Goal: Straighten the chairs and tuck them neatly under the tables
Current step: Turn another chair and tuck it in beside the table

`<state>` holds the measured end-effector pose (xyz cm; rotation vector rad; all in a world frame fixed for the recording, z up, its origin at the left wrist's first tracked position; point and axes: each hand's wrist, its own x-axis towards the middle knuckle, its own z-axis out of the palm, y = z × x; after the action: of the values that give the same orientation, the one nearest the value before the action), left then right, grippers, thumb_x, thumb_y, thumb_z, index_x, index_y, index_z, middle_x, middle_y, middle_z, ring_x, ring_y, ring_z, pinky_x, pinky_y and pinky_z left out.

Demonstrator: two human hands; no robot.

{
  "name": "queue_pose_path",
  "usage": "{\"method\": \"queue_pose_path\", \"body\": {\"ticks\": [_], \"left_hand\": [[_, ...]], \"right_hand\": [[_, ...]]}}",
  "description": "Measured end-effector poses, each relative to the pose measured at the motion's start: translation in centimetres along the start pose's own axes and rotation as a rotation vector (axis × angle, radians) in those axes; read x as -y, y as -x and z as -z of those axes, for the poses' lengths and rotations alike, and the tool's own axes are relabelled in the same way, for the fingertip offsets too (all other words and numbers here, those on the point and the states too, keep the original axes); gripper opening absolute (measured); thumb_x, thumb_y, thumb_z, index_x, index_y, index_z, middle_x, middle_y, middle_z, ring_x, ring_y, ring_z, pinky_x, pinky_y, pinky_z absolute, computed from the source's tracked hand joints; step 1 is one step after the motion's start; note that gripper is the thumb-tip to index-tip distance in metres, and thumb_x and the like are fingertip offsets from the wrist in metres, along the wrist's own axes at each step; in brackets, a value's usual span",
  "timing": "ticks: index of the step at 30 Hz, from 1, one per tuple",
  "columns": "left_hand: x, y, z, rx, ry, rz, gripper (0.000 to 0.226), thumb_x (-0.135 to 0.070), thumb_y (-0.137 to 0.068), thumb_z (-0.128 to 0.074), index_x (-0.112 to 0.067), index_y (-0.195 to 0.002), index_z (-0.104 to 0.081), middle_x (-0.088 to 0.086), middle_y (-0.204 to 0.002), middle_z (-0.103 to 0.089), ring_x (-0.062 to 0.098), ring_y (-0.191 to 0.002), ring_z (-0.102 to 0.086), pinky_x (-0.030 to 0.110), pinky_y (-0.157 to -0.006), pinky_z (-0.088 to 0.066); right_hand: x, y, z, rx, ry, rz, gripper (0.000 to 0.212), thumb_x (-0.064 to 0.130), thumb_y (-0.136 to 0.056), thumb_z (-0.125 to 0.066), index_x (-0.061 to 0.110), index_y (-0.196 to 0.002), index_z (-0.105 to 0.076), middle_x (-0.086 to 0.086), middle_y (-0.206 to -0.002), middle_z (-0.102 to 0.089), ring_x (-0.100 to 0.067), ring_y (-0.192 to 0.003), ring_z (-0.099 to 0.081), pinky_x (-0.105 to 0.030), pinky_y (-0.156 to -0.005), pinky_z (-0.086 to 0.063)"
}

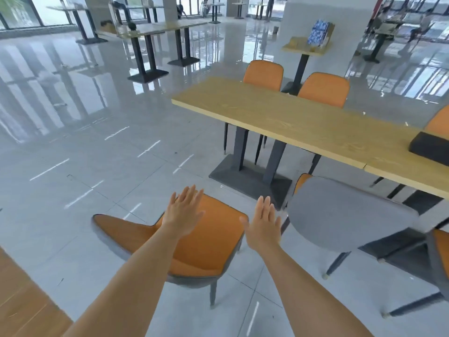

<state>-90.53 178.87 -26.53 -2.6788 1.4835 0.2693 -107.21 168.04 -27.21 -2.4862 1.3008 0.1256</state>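
An orange chair [209,242] with a grey shell stands out on the floor, turned sideways, its backrest to the left, away from the long wooden table [286,122]. My left hand [183,212] hovers flat over its seat with straight fingers and holds nothing. My right hand [263,224] is also flat and empty, just right of the seat's edge. A second chair [345,215], its grey back toward me, sits partly under the table at the right. Two orange chairs [263,75] [324,90] are tucked in on the table's far side.
A black box [430,147] lies on the table at right. Another chair's edge [441,259] shows at the far right, and a wooden tabletop [21,300] at bottom left. More tables [155,30] stand farther back on the glossy tiled floor.
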Motion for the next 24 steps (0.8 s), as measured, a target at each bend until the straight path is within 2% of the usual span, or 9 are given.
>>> {"method": "queue_pose_path", "body": {"ticks": [5,9,10,12,13,15,17,21,24], "left_hand": [[10.0,3.8,-1.1,0.065,0.001,-0.010,0.063,-0.044,-0.100,-0.025,-0.021,-0.150,0.006,0.005,-0.160,0.007,0.021,-0.148,0.006,0.044,-0.120,0.001],[15.2,5.9,-1.9,0.167,-0.009,-0.083,0.072,-0.057,-0.095,-0.023,-0.022,-0.150,0.006,0.003,-0.160,0.008,0.020,-0.148,0.007,0.044,-0.121,0.000],[16.2,6.4,-2.1,0.196,-0.027,-0.104,0.079,-0.066,-0.089,-0.018,-0.022,-0.150,0.006,0.004,-0.160,0.007,0.021,-0.148,0.006,0.045,-0.121,-0.001],[17.8,7.3,-2.3,0.220,-0.040,-0.146,0.111,-0.090,-0.060,0.006,-0.023,-0.150,0.005,0.004,-0.161,0.003,0.022,-0.149,0.001,0.044,-0.120,-0.004],[18.5,7.6,-2.6,0.233,-0.042,-0.165,0.123,-0.094,-0.049,0.009,-0.024,-0.150,0.004,0.004,-0.161,0.000,0.022,-0.148,-0.002,0.044,-0.120,-0.006],[19.7,7.6,-3.5,0.246,-0.057,-0.200,0.110,-0.089,-0.066,-0.025,-0.025,-0.150,0.004,0.004,-0.161,-0.002,0.023,-0.148,-0.006,0.042,-0.119,-0.008],[20.5,7.3,-4.5,0.242,-0.094,-0.229,0.101,-0.065,-0.078,-0.055,-0.026,-0.150,0.003,0.004,-0.160,-0.004,0.024,-0.148,-0.008,0.042,-0.119,-0.011],[20.6,5.3,-5.9,0.189,-0.134,-0.191,0.077,-0.044,-0.088,-0.057,-0.027,-0.149,-0.013,0.003,-0.156,-0.022,0.025,-0.145,-0.018,0.042,-0.115,-0.020],[20.6,3.8,-6.4,0.170,-0.154,-0.231,0.050,-0.034,-0.088,-0.058,-0.030,-0.135,-0.040,-0.004,-0.140,-0.046,0.023,-0.131,-0.038,0.040,-0.106,-0.029]], "right_hand": [[9.9,4.2,-4.5,0.050,-0.009,0.021,0.077,0.051,-0.099,-0.024,0.008,-0.147,0.018,-0.013,-0.158,0.017,-0.030,-0.148,0.006,-0.044,-0.119,-0.004],[14.9,6.9,-7.4,0.100,-0.006,0.035,0.086,0.060,-0.095,-0.025,0.008,-0.147,0.019,-0.013,-0.159,0.016,-0.030,-0.148,0.003,-0.043,-0.119,-0.009],[15.6,7.4,-8.1,0.122,-0.005,0.044,0.088,0.062,-0.093,-0.026,0.009,-0.147,0.019,-0.012,-0.159,0.016,-0.030,-0.148,0.003,-0.043,-0.119,-0.009],[16.7,8.2,-9.3,0.178,-0.005,0.073,0.091,0.065,-0.091,-0.029,0.011,-0.148,0.019,-0.010,-0.159,0.016,-0.029,-0.148,0.002,-0.043,-0.119,-0.008],[17.1,8.4,-9.9,0.217,-0.001,0.093,0.092,0.065,-0.091,-0.031,0.012,-0.148,0.018,-0.009,-0.159,0.015,-0.029,-0.148,0.002,-0.043,-0.119,-0.007],[17.6,8.8,-11.0,0.273,0.039,0.123,0.093,0.064,-0.090,-0.036,0.013,-0.148,0.017,-0.010,-0.160,0.012,-0.030,-0.148,0.000,-0.043,-0.119,-0.009],[17.8,8.7,-11.6,0.262,0.086,0.126,0.091,0.056,-0.092,-0.043,0.013,-0.149,0.014,-0.012,-0.160,0.004,-0.032,-0.147,-0.006,-0.043,-0.119,-0.013],[18.0,7.8,-11.4,0.233,0.102,0.082,0.076,0.034,-0.096,-0.050,0.017,-0.150,0.000,-0.013,-0.152,-0.028,-0.032,-0.137,-0.033,-0.042,-0.108,-0.035],[18.1,7.3,-11.4,0.174,0.108,0.083,0.055,0.021,-0.095,-0.052,0.016,-0.142,-0.025,-0.009,-0.113,-0.053,-0.027,-0.103,-0.052,-0.037,-0.081,-0.043]]}}
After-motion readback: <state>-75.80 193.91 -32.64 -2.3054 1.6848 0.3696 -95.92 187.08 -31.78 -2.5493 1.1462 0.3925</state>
